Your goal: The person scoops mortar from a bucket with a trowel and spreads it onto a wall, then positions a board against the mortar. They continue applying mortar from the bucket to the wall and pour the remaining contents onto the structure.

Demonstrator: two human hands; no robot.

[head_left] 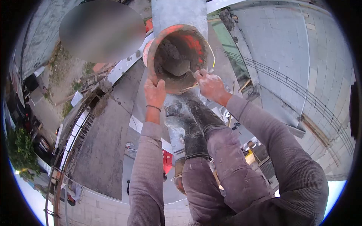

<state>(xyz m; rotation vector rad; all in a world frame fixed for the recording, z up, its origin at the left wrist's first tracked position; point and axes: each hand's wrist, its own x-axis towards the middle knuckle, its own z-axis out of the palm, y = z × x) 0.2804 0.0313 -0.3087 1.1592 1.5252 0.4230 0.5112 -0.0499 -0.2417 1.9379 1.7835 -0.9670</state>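
A red bucket (196,42), smeared with grey mortar, is tilted so that its opening faces the camera. My left hand (154,91) is closed on the near left part of its rim. My right hand (212,87) is closed around the handle of a trowel (177,67), at the right side of the rim. The trowel's blade lies inside the bucket, against the wet mortar (166,54). A thin wire handle with a yellow grip (214,61) hangs at the bucket's right side.
Below the bucket are my legs (226,150) on a narrow grey plank (179,13). A long rebar cage (286,81) runs along the right. Rough edging (100,98) and green plants (23,150) are at left. Something blurred covers the upper left.
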